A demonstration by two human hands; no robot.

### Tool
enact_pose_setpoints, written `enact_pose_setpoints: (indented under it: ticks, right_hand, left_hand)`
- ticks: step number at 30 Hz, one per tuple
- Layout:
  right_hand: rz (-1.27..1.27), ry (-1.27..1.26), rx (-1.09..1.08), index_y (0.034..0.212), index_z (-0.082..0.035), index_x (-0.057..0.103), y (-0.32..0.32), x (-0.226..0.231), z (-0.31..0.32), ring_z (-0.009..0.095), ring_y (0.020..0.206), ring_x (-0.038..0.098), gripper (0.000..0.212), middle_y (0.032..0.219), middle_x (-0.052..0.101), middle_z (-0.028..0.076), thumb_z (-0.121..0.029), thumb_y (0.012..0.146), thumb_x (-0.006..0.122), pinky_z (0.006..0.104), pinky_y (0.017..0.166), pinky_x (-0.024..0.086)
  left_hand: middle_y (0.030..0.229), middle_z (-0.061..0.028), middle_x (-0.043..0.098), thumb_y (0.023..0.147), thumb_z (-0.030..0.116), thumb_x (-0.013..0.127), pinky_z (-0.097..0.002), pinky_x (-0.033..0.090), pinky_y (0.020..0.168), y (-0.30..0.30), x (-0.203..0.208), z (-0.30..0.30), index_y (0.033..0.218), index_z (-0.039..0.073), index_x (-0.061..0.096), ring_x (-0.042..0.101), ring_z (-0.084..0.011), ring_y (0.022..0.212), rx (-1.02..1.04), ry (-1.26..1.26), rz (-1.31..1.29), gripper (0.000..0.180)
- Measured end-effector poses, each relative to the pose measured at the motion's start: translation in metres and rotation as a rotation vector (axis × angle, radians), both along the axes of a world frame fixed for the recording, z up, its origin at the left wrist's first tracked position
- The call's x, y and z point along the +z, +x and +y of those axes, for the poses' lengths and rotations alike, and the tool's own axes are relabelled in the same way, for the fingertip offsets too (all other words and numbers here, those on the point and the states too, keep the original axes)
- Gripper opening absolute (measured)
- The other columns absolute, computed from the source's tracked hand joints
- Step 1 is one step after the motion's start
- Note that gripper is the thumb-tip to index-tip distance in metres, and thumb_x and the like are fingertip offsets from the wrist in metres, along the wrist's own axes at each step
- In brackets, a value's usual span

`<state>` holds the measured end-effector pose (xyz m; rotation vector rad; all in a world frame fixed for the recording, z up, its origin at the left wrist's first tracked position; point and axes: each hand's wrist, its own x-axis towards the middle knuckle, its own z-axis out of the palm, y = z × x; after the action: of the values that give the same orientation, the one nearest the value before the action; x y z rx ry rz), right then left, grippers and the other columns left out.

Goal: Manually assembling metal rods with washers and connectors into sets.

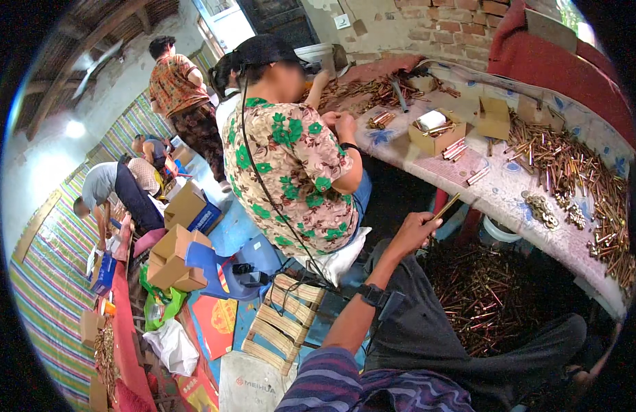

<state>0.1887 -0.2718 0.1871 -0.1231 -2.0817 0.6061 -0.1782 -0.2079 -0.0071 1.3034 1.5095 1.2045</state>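
The left hand [415, 232] is up in front of the bench [500, 196], and its fingers are closed on a thin gold-coloured metal rod [448, 206]. The rod sticks out past the fingers and points up toward the front edge of the bench. Near the dark right edge is a dim shape that may be the right hand [583, 375], and I cannot tell if its fingers are open or closed. A black watch [374, 296] is on the left wrist. On the bench is a cloth with blue flowers. A few shiny rods [478, 176] lie near the front edge, and a small open cardboard box [438, 139] with a white roll in it sits farther back. A big messy pile of rods [562, 161] covers the right part, with small metal pieces [541, 210] in a heap in front of it. Lots more rods [483, 288] lie in a heap down below, by the legs. To the left, a co-worker [290, 165] in a shirt with green flowers sits at the bench, with both hands close together.
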Motion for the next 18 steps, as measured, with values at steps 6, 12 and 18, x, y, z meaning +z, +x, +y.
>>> enact_pose_setpoints:
  ticks: [6,12,18]
  right_hand:
    - [0.025,0.004,0.044,0.136,-0.016,0.056,-0.007,0.002,0.000,0.023,0.054,0.055,0.038,0.080,0.063,0.017,-0.021,0.099,0.055,0.0312,0.052,0.046]
    - [0.025,0.026,0.037,0.136,-0.016,0.056,-0.013,0.008,0.001,0.023,0.054,0.055,0.038,0.080,0.063,0.017,-0.021,0.099,0.054,0.0311,0.052,0.045]
    - [0.049,0.004,0.096,0.136,-0.016,0.057,-0.029,0.000,0.001,0.022,0.054,0.055,0.037,0.079,0.063,0.017,-0.021,0.099,0.054,0.0310,0.051,0.045]
  left_hand:
    - [0.067,0.0018,0.059,0.093,0.031,0.064,-0.0230,0.036,0.042,-0.007,-0.004,-0.003,0.086,0.003,0.067,0.048,-0.0052,0.047,0.037,-0.018,-0.056,0.028]
    - [0.064,0.0022,0.056,0.094,0.033,0.064,-0.0239,0.037,0.040,0.013,-0.005,0.016,0.085,0.004,0.066,0.048,-0.0055,0.045,-0.011,-0.004,-0.088,0.030]
    - [0.065,0.0027,0.056,0.095,0.033,0.063,-0.0234,0.037,0.040,-0.005,-0.009,0.000,0.084,0.003,0.065,0.047,-0.0054,0.045,0.024,0.003,-0.097,0.031]
